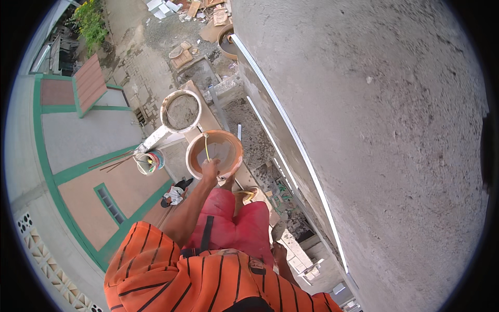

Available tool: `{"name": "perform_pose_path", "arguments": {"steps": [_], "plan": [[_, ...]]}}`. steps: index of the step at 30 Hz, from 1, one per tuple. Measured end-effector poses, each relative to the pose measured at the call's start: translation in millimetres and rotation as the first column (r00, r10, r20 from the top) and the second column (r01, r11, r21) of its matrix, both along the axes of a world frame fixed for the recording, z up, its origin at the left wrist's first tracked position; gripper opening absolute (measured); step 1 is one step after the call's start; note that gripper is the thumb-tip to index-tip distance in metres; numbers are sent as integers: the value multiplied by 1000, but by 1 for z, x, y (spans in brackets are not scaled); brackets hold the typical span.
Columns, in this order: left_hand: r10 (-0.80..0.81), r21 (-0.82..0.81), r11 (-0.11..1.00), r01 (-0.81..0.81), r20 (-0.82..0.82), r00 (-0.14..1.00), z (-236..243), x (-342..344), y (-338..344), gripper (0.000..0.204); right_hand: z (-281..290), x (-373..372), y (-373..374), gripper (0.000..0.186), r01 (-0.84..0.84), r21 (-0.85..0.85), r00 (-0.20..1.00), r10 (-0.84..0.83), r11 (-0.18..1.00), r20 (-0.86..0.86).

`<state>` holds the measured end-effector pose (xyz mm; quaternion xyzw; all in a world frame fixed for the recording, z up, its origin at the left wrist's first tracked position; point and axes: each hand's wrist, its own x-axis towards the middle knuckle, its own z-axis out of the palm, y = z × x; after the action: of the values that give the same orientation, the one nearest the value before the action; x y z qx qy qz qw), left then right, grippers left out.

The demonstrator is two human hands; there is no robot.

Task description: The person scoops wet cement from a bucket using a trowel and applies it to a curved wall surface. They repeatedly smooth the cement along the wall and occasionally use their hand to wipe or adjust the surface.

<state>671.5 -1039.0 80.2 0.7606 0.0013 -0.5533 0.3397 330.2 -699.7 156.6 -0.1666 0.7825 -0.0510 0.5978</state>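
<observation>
My left hand [210,169] is closed around the thin yellow handle [207,147] of a wide orange-brown bucket [239,156]. Greyish liquid or residue shows inside it, and the bucket stands on or just over the plank in front of my legs. Low at my right side, my right hand [279,252] is closed on a trowel, its grey blade [279,231] pointing away from me. Beyond the orange bucket, a white-rimmed bucket [182,111] holds grey mortar. The grip of the trowel is hidden in my fingers.
I am high up on narrow planks [205,112]. A plastered wall [364,104] with a white edge strip [291,125] rises at right. Left hangs a small bucket [150,162] with tools. A person [174,196] is far below, beside a green-trimmed building [93,135].
</observation>
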Motion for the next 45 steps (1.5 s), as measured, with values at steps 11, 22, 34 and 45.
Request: {"name": "perform_pose_path", "arguments": {"steps": [11,22,34,45], "plan": [[-472,-75,881,467,-77,878,10,-67,32,10,2,28,36,24,622,76,776,-627,779,70],[-578,-275,804,527,-157,801,53,-148,55,24,-8,44,-128,22,383,-455,904,-227,804,361],[-862,-430,485,762,-89,498,41,-41,-12,53,39,138,-303,21,242,-483,909,-22,842,416],[210,-255,944,-208,-19,977,-143,247,-159,29,14,182,-383,20,24,-367,963,77,930,257]]}}
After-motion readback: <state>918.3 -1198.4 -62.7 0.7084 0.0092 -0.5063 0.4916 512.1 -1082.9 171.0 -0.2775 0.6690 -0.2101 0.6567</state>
